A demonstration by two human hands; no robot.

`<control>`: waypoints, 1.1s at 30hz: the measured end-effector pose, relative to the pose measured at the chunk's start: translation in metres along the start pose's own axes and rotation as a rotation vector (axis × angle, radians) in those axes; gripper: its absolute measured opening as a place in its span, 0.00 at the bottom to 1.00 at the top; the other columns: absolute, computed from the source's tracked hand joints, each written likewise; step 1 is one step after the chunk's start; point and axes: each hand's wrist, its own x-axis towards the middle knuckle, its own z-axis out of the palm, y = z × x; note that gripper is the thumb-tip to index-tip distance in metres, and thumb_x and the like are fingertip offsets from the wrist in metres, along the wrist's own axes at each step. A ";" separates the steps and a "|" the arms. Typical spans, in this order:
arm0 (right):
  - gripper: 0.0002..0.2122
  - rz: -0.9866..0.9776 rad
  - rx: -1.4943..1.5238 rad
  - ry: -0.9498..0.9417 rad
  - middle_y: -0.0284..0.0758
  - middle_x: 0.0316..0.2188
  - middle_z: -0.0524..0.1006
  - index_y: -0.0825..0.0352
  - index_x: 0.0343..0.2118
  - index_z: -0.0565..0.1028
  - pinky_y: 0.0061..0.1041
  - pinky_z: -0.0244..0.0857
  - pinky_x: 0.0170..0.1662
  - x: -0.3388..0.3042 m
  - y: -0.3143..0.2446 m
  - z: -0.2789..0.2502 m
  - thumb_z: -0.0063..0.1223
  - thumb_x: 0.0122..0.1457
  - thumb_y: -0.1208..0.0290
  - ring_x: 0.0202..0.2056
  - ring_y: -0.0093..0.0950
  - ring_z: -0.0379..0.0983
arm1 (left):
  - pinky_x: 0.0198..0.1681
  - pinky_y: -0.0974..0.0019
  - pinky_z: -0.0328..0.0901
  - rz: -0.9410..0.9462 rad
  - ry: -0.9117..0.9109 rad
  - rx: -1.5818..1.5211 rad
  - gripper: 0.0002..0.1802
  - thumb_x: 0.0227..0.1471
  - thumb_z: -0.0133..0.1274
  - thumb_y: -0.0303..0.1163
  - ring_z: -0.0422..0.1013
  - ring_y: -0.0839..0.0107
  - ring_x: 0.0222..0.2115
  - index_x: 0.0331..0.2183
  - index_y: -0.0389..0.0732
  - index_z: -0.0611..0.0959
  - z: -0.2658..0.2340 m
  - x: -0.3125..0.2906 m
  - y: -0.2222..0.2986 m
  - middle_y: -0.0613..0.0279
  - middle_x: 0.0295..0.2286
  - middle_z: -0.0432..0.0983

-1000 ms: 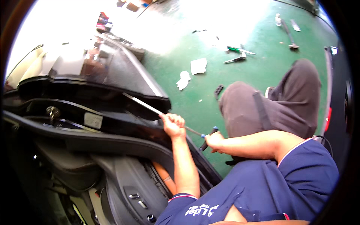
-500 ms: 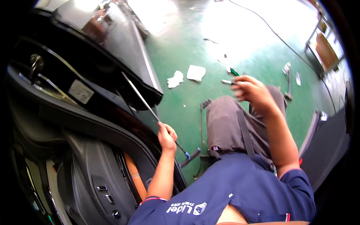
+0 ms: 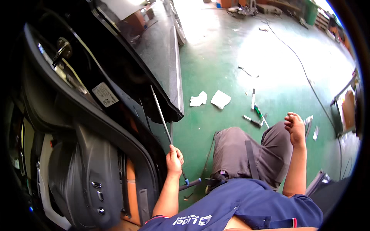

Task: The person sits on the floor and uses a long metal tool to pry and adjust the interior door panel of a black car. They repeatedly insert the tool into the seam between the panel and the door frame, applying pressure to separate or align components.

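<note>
My left hand (image 3: pixel 174 158) is closed around a long thin metal rod (image 3: pixel 161 111) that has a blue and black crossbar handle (image 3: pixel 190 184) at its near end. The rod slants up and away; its far tip lies in front of the dark lower part of a black car body panel (image 3: pixel 133 82). Whether the tip touches the panel, I cannot tell. Over the floor beside my right knee, my right hand (image 3: pixel 295 129) is raised with fingers loosely bent and slightly apart. Nothing shows in it. Nearest to it lie a green-handled screwdriver (image 3: pixel 258 111) and a black and silver pen-like tool (image 3: pixel 251 121).
A black car seat (image 3: pixel 83 173) with chrome switches is on the left, inside the car opening. White crumpled paper (image 3: pixel 198 99) and a white sheet (image 3: pixel 221 99) lie on the green floor (image 3: pixel 216 81). A cable (image 3: pixel 300 69) runs to the right, past a cart (image 3: pixel 344 111).
My right hand has moved right and back from the screwdriver, which now lies fully in sight. The whole view has shifted, showing more floor. My left hand keeps hold of the rod.
</note>
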 end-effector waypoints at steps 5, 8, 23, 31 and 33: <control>0.12 0.042 -0.165 -0.240 0.35 0.33 0.79 0.69 0.47 0.75 0.23 0.70 0.32 0.050 0.000 0.033 0.47 0.65 0.70 0.29 0.23 0.75 | 0.13 0.73 0.43 -0.068 -0.205 -0.212 0.31 0.66 0.38 0.62 0.47 0.80 0.10 0.22 0.46 0.65 0.017 -0.018 0.011 0.73 0.12 0.51; 0.12 0.107 -0.182 -0.305 0.35 0.33 0.79 0.69 0.47 0.75 0.24 0.71 0.32 0.064 0.012 0.046 0.47 0.64 0.70 0.28 0.23 0.75 | 0.13 0.73 0.44 -0.052 -0.061 -0.054 0.31 0.67 0.37 0.61 0.48 0.81 0.10 0.22 0.47 0.66 0.013 -0.032 0.020 0.72 0.12 0.54; 0.12 0.341 -0.250 -0.416 0.36 0.30 0.76 0.73 0.47 0.72 0.22 0.68 0.28 0.086 0.074 0.021 0.46 0.65 0.71 0.26 0.24 0.72 | 0.14 0.74 0.43 -0.267 0.140 0.024 0.30 0.68 0.40 0.58 0.48 0.83 0.10 0.21 0.46 0.67 0.003 -0.142 0.062 0.73 0.12 0.55; 0.12 0.312 -0.369 -0.501 0.37 0.32 0.77 0.73 0.48 0.72 0.22 0.71 0.30 0.066 0.061 0.035 0.45 0.66 0.72 0.28 0.25 0.74 | 0.16 0.74 0.45 -0.324 0.047 -0.079 0.27 0.69 0.42 0.53 0.50 0.83 0.12 0.24 0.44 0.70 -0.007 -0.173 0.032 0.73 0.14 0.57; 0.12 0.308 -0.368 -0.502 0.37 0.32 0.78 0.73 0.48 0.72 0.23 0.71 0.31 0.063 0.060 0.035 0.45 0.66 0.72 0.28 0.25 0.74 | 0.16 0.75 0.46 -0.333 0.103 -0.041 0.27 0.69 0.42 0.52 0.50 0.83 0.12 0.24 0.44 0.71 -0.007 -0.182 0.043 0.73 0.13 0.56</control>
